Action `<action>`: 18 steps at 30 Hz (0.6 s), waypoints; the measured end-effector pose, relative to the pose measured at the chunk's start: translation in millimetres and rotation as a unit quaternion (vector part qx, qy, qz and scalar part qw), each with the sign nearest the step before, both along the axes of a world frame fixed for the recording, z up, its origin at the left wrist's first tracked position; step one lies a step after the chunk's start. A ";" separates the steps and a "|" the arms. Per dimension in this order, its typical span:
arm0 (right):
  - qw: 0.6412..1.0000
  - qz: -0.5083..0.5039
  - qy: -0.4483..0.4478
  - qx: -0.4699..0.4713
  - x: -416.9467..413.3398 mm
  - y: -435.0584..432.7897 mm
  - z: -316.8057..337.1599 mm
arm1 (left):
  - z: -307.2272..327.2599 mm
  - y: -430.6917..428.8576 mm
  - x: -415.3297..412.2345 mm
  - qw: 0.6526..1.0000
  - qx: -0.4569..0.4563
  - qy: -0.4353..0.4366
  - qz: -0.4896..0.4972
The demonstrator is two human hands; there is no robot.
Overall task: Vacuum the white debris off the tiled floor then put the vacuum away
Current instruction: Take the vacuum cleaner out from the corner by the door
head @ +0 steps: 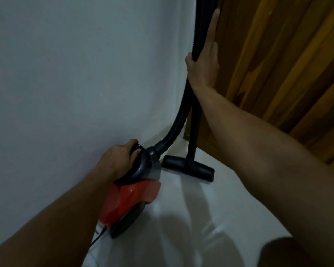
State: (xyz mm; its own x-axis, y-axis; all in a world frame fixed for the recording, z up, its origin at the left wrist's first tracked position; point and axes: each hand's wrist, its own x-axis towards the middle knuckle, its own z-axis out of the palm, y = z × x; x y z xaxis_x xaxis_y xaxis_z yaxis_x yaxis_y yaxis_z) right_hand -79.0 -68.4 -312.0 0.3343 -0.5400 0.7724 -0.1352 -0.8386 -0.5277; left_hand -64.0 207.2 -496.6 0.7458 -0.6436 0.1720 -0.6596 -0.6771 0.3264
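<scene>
- Left hand (117,160) is wrapped around the dark grey handle (143,166) on top of the vacuum (131,197), fingers curled over the far end of it.
- The vacuum is the little red canister kind. It's sitting on the white tiled floor (197,218) right up against the white wall (66,74), tipped a bit with its front end up.
- Right hand (202,68) is up high on the black tube (193,135). My thumb is hooked around the left side and the fingers are stretched straight up along the right side, so it's a hold with flat fingers, not a full fist.
- The ribbed black hose (178,120) comes out of the front of the vacuum, curves up and runs alongside the tube, passing by that same hand. From here I can't tell how much of the grip is on the hose and how much on the tube.
- The tube stands nearly upright in the corner where the wall meets the wooden door (278,64).
- The flat black floor head (189,168) at the bottom of the tube rests on the tiles just past the front of the vacuum, close to the wall.
- A thin black cord (98,237) trails out the back of the vacuum.
</scene>
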 end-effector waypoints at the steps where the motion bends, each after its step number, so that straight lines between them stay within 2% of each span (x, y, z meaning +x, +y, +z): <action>1: 1.000 0.001 0.007 0.004 -0.4 4.4 9.1 | 9.7 2.2 -4.1 1.000 -0.004 0.002 -0.001; 7: 0.998 -0.026 0.054 0.023 -13.3 30.9 88.2 | 96.0 22.7 -25.7 0.999 0.009 0.035 -0.008; 14: 0.999 -0.033 0.038 0.013 -50.3 57.8 199.4 | 213.7 44.2 -52.7 0.997 0.040 0.064 -0.009; 18: 0.996 -0.057 0.062 0.018 -79.7 77.6 264.2 | 272.9 63.0 -73.5 0.996 0.051 0.077 -0.015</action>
State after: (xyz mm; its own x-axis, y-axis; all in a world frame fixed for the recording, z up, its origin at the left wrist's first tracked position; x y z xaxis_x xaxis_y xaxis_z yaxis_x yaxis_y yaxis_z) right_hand -158.7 9.2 -47.8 0.3614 -0.6062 0.7084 -0.2939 -0.7951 -0.5305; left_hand -137.4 270.2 -223.7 0.7381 -0.6746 -0.0097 -0.6280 -0.6923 0.3554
